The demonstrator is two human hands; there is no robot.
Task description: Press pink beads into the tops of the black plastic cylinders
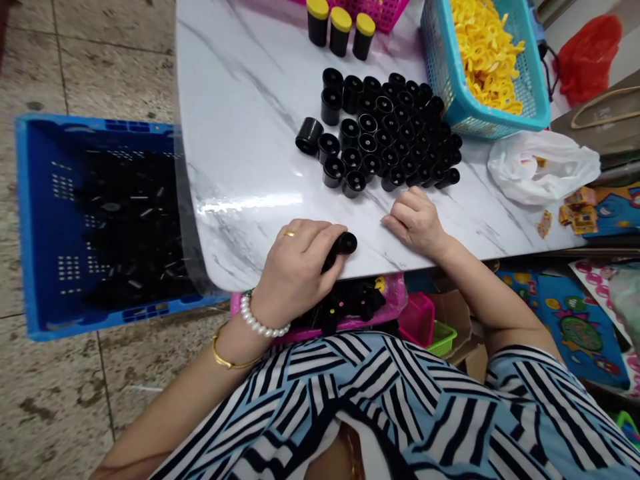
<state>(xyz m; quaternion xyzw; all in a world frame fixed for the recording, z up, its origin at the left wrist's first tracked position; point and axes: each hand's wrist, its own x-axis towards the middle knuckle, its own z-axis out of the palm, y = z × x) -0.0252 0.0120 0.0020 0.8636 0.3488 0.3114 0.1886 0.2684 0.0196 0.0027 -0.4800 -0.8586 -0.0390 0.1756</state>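
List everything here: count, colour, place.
Table: one, marbled white, centre
Held cylinder: at least one, black, near edge
Grouped cylinders: dozens, black, on table
Capped cylinders: three, black with yellow, far end
Far basket: one, pink, behind them
Filled basket: one, turquoise, right
Loose pieces: many, yellow, inside it
Crate: one, blue, floor left
Crate pieces: many, black, inside
White bag: one, white, right
Red bag: one, red, right
Packets: several, orange, right
Lower tray: one, pink, below table
Shirt: one, multicoloured, bottom
Left hand: one, gripping cylinder
Right hand: one, on table
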